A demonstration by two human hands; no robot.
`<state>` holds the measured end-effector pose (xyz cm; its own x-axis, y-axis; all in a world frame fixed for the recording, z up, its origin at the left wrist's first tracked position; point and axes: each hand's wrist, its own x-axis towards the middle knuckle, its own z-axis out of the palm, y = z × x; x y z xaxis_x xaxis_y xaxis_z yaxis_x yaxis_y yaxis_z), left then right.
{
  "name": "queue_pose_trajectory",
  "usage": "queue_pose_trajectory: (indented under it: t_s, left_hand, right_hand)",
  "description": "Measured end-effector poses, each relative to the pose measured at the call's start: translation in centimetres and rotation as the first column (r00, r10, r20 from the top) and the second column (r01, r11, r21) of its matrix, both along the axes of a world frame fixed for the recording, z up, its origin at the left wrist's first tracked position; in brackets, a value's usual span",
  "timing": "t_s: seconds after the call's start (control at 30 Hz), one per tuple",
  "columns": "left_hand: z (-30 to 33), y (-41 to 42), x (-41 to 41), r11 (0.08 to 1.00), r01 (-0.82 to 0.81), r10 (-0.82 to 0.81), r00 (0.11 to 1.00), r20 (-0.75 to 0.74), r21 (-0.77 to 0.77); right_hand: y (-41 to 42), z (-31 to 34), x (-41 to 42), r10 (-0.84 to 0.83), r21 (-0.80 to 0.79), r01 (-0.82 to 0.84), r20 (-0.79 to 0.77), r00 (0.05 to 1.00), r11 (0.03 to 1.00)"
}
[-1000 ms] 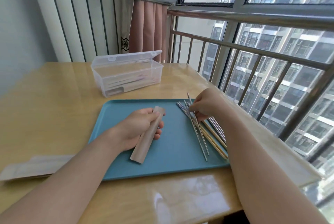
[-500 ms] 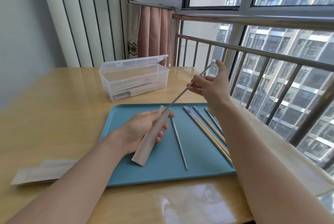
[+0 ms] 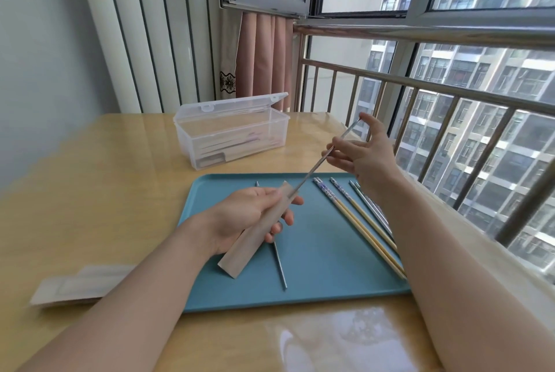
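The left hand [image 3: 249, 215] grips a paper sleeve [image 3: 240, 254]. The right hand [image 3: 366, 158] pinches a metal chopstick [image 3: 312, 172], its tip hidden in the sleeve.

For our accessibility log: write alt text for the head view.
A left hand holds a paper sleeve above a blue tray while the right hand pinches a metal chopstick whose tip meets the sleeve's open end. More chopsticks lie on the tray; a clear plastic box stands behind it.

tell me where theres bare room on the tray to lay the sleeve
Bare tray between the lone metal chopstick and the wooden chopsticks, and along its near edge. Crowded along its right side, where chopsticks lie close together.
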<state>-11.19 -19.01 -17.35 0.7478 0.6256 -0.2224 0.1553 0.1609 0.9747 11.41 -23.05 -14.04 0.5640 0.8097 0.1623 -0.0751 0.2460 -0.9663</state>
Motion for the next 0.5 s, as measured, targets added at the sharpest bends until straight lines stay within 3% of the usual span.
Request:
queue_pose_trajectory:
  t_s: [0.5]
  left_hand:
    - [-0.2, 0.6, -0.1, 0.998, -0.058, 0.059, 0.997, 0.046, -0.011]
  right_hand:
    - [0.7, -1.3, -2.8, 0.122, -0.198, -0.088, 0.166, 0.979, 0.976]
